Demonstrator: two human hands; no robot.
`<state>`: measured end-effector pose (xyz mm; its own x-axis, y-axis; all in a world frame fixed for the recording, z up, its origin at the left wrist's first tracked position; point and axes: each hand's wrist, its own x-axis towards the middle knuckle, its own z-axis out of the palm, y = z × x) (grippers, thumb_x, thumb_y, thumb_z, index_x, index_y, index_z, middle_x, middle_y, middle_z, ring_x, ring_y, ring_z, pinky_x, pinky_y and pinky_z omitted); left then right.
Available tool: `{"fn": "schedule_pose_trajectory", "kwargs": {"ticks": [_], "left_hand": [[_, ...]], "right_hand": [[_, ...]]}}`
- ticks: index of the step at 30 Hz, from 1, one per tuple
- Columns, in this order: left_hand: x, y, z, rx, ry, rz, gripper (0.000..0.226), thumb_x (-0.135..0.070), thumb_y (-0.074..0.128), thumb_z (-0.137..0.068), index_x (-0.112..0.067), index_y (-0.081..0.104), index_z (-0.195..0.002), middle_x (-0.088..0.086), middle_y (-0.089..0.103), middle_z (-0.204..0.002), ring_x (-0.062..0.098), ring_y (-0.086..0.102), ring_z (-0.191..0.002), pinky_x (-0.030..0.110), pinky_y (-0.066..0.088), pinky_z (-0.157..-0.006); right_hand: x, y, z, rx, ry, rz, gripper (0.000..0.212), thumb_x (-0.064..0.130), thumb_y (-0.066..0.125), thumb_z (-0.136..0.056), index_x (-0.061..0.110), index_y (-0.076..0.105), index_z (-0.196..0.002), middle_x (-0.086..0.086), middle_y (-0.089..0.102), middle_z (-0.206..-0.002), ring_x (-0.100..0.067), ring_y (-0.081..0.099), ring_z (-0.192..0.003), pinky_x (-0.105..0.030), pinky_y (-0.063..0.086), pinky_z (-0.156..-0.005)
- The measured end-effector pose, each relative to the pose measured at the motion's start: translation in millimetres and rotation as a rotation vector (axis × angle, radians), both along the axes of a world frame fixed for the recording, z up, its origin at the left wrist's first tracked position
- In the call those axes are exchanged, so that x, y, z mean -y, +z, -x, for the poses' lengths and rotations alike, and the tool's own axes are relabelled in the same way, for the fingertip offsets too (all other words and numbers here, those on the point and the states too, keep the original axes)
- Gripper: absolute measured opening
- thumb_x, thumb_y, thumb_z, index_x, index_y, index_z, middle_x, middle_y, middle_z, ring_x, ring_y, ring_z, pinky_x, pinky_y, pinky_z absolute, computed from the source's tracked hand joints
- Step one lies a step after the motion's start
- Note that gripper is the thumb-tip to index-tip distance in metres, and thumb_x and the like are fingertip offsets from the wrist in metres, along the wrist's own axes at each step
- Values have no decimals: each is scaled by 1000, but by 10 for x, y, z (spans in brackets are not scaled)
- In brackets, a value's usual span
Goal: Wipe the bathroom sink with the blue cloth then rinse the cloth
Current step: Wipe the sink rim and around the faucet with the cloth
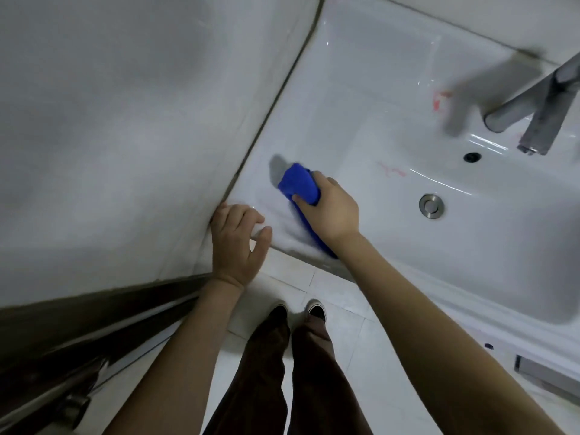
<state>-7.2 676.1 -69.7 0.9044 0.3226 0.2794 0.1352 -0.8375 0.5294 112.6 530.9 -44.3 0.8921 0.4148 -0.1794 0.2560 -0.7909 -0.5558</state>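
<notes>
- The floor tiles (339,296) lie at 6 o'clock of the view, under the shoes (316,309). A tail of the blue cloth (298,183) seems to trail over the front edge of the sink (345,89). If it is wet, it could drip there and make the footing slick.
- The left hand (238,243) sits at 8 o'clock of the drain (431,206). Its fingers and thumb are curled over the sink's near corner, hard by the wall (125,120), as a brace. That glazed rim looks slippery, so a hard lean could make the hold slide.
- The right hand (329,208) sits at 9 o'clock of the drain, clasping the blue cloth and pressing it to the sink's left ledge.
  - The cloth is bunched small, so each stroke covers little.
  - The faint pink streaks beside it may smear rather than lift.
- One red mark (392,172) shows at 10 o'clock of the drain and another (439,100) at 12 o'clock. Neither is wiped yet, by the look of it. Both could be missed if work stays on the ledge.
- The faucet (533,111) stands at 1 o'clock. Reaching for the far mark risks knocking knuckles on the spout. The rinse is not yet done.
</notes>
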Motion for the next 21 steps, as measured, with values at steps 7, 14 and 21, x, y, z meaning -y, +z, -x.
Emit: {"fn": "schedule_pose_trajectory", "kwargs": {"ticks": [7,14,21], "left_hand": [[35,71,10,36,-4,5,13,-16,54,-84,-10,59,-73,5,56,-77,25,49,-83,42,40,-95],[313,106,34,-47,7,-116,16,-14,52,-90,-11,59,-76,3,59,-76,23,45,-81,40,32,-108],[271,74,17,-71,-19,-140,15,-17,49,-90,-13,56,-78,5,59,-80,28,45,-83,42,35,-92]], "right_hand": [[935,285,347,-126,-25,315,25,53,55,-87,29,49,-79,7,56,-72,-15,54,-63,-28,37,-53],[1040,309,494,-125,-194,302,33,54,55,-87,23,55,-74,3,59,-68,-21,59,-63,-31,45,-57],[838,356,512,-142,-108,217,32,54,54,-88,24,56,-77,2,61,-74,-22,57,-66,-29,38,-54]]}}
